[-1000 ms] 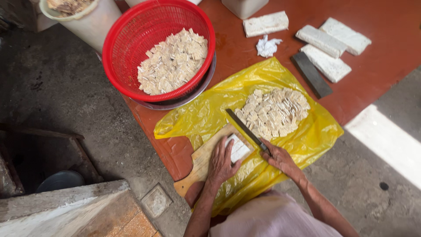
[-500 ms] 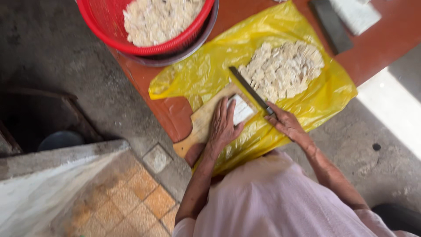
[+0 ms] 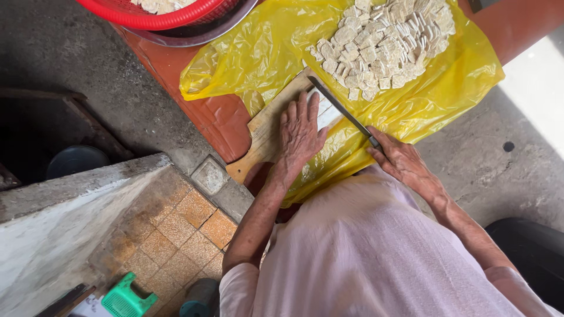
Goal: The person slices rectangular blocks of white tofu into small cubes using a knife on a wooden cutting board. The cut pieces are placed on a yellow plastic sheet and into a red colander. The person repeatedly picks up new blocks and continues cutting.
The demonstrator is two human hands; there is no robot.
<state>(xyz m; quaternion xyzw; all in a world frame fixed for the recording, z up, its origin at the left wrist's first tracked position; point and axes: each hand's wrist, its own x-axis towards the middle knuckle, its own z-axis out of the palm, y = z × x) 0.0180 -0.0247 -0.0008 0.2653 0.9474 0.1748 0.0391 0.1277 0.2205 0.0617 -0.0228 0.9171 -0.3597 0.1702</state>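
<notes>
The left hand [image 3: 298, 130] lies flat, fingers spread, on a pale white block [image 3: 325, 113] atop the wooden cutting board [image 3: 265, 136]. The right hand [image 3: 399, 159] grips a long dark-bladed knife [image 3: 341, 107], whose blade runs diagonally along the block's far-right side, just beside the left fingertips.

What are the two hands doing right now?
Left hand: open, flat on the white block on the cutting board.
Right hand: closed, holding the knife.
</notes>
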